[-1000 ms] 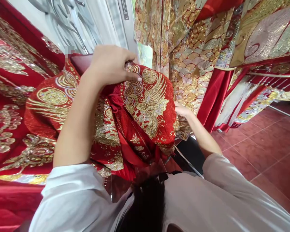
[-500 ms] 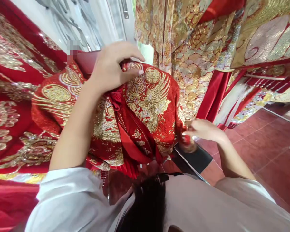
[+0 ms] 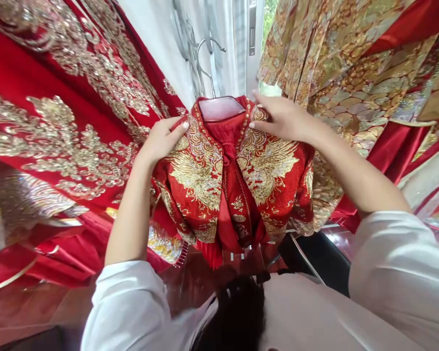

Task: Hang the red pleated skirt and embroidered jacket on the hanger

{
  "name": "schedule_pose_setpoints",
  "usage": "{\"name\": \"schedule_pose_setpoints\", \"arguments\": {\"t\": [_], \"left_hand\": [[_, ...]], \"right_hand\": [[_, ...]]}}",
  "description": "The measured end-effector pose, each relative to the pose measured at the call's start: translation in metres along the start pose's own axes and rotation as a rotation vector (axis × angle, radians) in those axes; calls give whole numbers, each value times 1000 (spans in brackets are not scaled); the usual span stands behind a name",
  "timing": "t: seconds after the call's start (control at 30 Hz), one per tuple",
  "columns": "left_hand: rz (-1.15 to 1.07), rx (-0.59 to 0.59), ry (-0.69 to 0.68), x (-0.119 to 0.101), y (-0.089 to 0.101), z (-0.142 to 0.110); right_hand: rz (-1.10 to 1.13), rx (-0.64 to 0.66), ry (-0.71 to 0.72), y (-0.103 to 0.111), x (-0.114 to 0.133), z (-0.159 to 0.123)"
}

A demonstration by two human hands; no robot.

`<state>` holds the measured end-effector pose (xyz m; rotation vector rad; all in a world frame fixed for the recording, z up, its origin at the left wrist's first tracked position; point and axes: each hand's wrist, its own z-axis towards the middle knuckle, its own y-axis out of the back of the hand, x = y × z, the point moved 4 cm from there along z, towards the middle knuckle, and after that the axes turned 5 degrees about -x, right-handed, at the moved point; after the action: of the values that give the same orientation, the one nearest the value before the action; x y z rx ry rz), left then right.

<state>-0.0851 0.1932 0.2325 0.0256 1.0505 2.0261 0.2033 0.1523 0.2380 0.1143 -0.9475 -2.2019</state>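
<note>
Pale curtain-like cloth (image 3: 227, 29) and a light door frame (image 3: 254, 44) form the far background, and dark red floor (image 3: 190, 287) shows at the near side. On the left hang red garments (image 3: 7, 68) with silvery-gold beading; on the right hang gold patterned garments (image 3: 351, 92), with red cloth among them.

Between these two groups, in the middle, is the red jacket (image 3: 199, 178), embroidered with gold wings. It is on a hanger (image 3: 223, 108), whose metal hook (image 3: 200, 58) rises at the far side above the collar and opens to the right. The long axis of the jacket goes from the collar, far, to the hem, near, almost without leaning to left or right. Its front is turned toward the person, and it is open in the middle, where red inner cloth (image 3: 225, 214) is visible.

The left hand (image 3: 163, 139) grasps the left shoulder of the jacket in the view, with the thumb on the front and the other fingers partly hidden. The right hand (image 3: 282, 118) grasps the opposite shoulder, its thumb also on the front, near the collar, and its forefinger reaching over the far edge. I cannot tell how firmly the fingers press.

Near the right lower part of the jacket lies a black flat object (image 3: 332, 263).
</note>
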Motion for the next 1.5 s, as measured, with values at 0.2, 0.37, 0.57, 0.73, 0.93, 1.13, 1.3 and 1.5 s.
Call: {"name": "schedule_pose_setpoints", "arguments": {"t": [0.2, 0.37, 0.57, 0.73, 0.93, 1.13, 1.3, 1.5], "left_hand": [[21, -186, 125, -2, 10, -11], [-107, -302, 151, -7, 22, -23], [-339, 55, 300, -1, 15, -22], [-350, 231, 431, 2, 10, -8], [-276, 187, 363, -2, 6, -6], [-204, 199, 211, 7, 9, -27], [-20, 115, 193, 2, 7, -26], [229, -458, 221, -36, -26, -65]], "right_hand": [[18, -59, -40, -12, -5, 42], [55, -130, -14, -1, 16, 55], [334, 208, 100, 7, -7, 30], [651, 397, -229, 13, -41, -3], [812, 439, -508, 7, -47, -11], [763, 432, -381, 12, -55, -19], [556, 239, -270, 14, -61, -24], [-145, -333, -329, -13, -17, -66]]}}
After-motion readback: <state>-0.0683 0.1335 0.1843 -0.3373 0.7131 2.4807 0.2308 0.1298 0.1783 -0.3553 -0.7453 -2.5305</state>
